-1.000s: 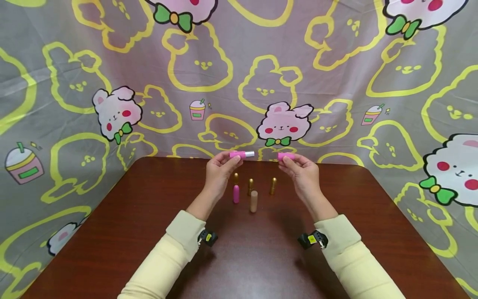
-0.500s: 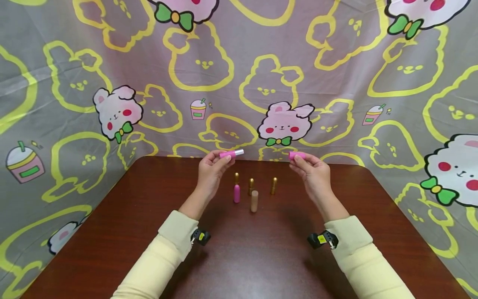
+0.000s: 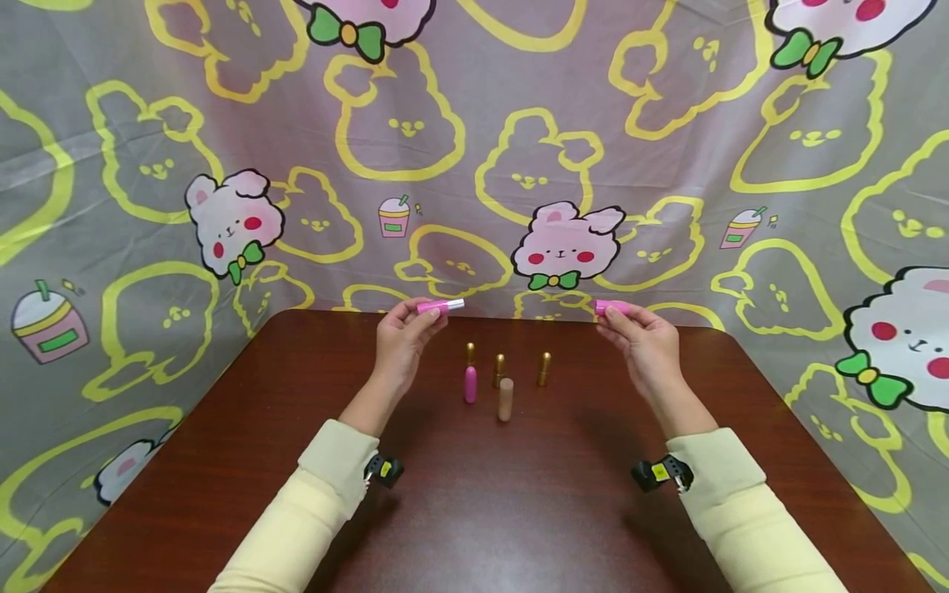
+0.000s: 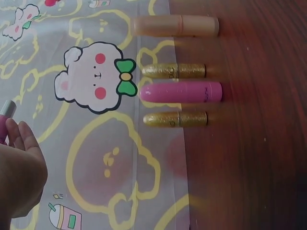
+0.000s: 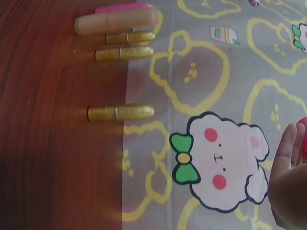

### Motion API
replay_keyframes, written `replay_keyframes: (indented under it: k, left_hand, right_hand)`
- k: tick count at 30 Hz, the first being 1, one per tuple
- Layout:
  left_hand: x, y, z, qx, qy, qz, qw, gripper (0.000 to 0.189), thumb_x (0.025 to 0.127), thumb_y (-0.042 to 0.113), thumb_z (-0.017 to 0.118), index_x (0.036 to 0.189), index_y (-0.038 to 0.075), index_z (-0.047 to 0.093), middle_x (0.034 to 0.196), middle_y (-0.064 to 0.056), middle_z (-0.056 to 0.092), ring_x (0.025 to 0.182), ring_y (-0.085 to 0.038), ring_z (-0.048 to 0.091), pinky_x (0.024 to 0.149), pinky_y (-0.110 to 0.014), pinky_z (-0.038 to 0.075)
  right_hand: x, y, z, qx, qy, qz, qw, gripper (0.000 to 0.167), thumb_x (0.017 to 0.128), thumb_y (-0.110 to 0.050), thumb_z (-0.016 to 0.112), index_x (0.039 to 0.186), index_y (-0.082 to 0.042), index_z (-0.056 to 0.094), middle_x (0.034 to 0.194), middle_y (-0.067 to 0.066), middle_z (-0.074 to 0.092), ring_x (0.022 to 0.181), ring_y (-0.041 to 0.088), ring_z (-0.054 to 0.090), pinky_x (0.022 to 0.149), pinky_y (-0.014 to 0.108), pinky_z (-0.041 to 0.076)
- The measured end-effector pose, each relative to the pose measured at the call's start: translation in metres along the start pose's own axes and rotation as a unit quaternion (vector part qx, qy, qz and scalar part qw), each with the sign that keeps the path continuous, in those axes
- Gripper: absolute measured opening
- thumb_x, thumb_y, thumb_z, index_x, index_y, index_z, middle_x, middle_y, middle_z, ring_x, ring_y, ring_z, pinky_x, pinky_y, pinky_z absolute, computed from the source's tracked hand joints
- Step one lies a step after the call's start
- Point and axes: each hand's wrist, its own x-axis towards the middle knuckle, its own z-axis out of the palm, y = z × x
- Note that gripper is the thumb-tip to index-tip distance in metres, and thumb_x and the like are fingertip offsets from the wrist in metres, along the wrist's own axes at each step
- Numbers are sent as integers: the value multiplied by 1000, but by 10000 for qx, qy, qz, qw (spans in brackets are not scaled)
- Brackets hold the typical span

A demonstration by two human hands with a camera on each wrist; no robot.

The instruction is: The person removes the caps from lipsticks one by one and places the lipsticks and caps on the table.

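Above the table's far edge, my left hand (image 3: 399, 346) pinches an uncapped lipstick (image 3: 443, 306) with a pink base and a silver inner tube pointing right. Level with it on the right, my right hand (image 3: 647, 346) pinches a pink lipstick cap (image 3: 612, 308) between thumb and fingers. A wide gap separates the two pieces. Between and below the hands, several lipstick tubes stand upright: a pink tube (image 3: 470, 385), a tan tube (image 3: 506, 401) and three gold tubes (image 3: 544, 370). Only part of each hand enters its wrist view, at the left edge (image 4: 24, 172) and the right edge respectively.
A dark reddish-brown table (image 3: 489, 511) spreads beneath both arms. A grey curtain (image 3: 474, 99) with yellow outlines and cartoon bunnies hangs behind the table and along both sides. A strapped camera (image 3: 384, 471) sits on each wrist.
My hands have drawn apart: the left moved left with the uncapped lipstick, the right moved right with the cap. The standing tubes have stayed in place.
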Motion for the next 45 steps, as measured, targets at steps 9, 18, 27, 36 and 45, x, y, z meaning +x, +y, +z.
replay_keyframes:
  k: [9,18,27,36,45]
  left_hand:
    - [4,7,-13,131,152,-65,9998,20,89,-15,57,101,-5,70,89,-10,71,80,-19,70,80,-34,56]
    - [10,13,-32,202,254,-30,9995,24,89,-15,56,111,-13,66,91,-10,72,78,-21,70,81,-36,56]
    - [14,22,-49,441,496,-163,9977,33,90,-10,60,122,-16,58,93,-8,72,81,-22,71,84,-36,54]
    - [19,28,-65,792,635,-181,9947,30,89,-11,60,119,-16,59,92,-6,72,79,-19,70,83,-34,54]
    - [22,31,-82,1350,856,-318,9866,38,88,-11,63,123,-21,52,87,-3,72,76,-16,71,82,-35,54]
  right_hand:
    - [4,-8,-17,-304,89,-16,9995,10,82,-4,75,92,-2,73,90,8,72,78,17,71,80,32,54]
    - [5,-17,-37,-577,234,-27,9981,14,82,-6,76,94,-1,72,91,6,73,81,16,71,78,30,54]
    - [10,-27,-54,-206,242,16,9995,10,83,1,73,93,2,72,90,8,73,80,18,72,79,32,54]
    - [11,-34,-68,-663,269,-102,9974,16,85,0,72,100,5,70,92,6,74,82,15,71,77,29,55]
    - [15,-35,-85,-1083,422,51,9932,10,84,-3,74,93,2,71,88,5,74,76,13,71,72,27,56]
